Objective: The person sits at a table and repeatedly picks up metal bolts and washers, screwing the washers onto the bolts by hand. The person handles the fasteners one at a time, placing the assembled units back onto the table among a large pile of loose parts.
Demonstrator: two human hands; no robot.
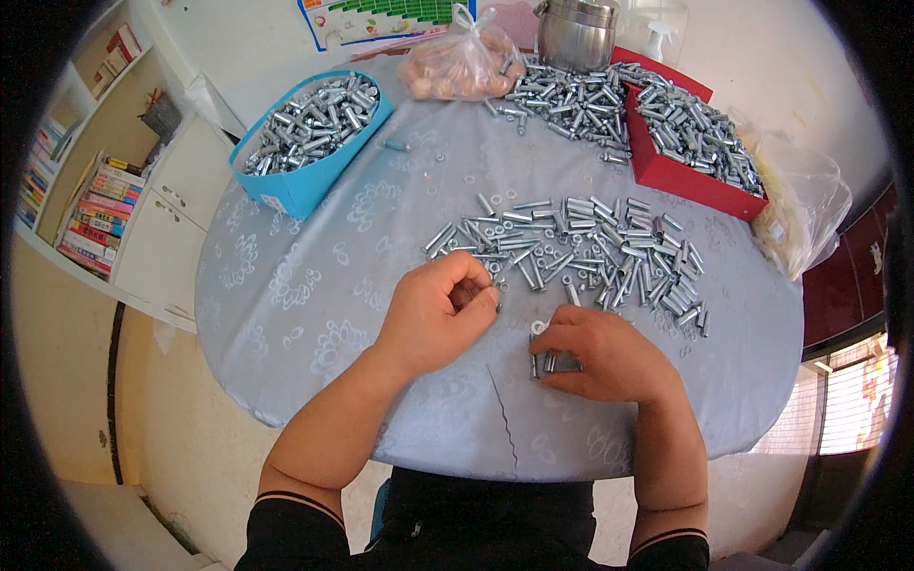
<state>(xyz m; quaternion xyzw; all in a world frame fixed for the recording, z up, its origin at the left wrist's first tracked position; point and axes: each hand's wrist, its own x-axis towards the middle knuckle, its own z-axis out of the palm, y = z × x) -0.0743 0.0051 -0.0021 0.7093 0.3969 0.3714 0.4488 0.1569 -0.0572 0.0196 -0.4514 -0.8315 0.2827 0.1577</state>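
My left hand is closed, thumb and fingers curled together at the near left edge of a loose pile of silvery bolts, sleeves and washers. Whatever lies between its fingertips is hidden. To its right, my right hand bends its fingers down around a few bolts just above or on the tablecloth. A pale washer shows by its index finger. Parts of those bolts are covered by the fingers.
A blue box full of metal anchors stands back left. At the back right are a red box and a heap of anchors. A knotted bag of round brown items, a steel pot and a clear bag line the far edge.
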